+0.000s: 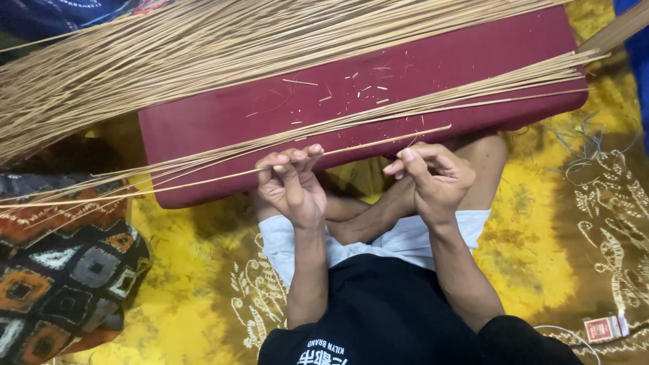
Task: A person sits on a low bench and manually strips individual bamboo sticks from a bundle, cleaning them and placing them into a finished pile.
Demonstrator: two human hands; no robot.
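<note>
One thin stick pinched at our left hand, running far and right across the cushion.

Our left hand [292, 184] pinches a single thin stick [378, 140] between thumb and fingertips; its long axis lies nearly level, rising slightly to the right, and its free end stops just beyond our right hand [433, 177], whose fingers are curled close by (whether they touch it we cannot tell). Behind lies the maroon cushion [223, 115], carrying a loose bundle of sticks [135, 61], all on a yellow patterned floor cloth [541, 230].
</note>
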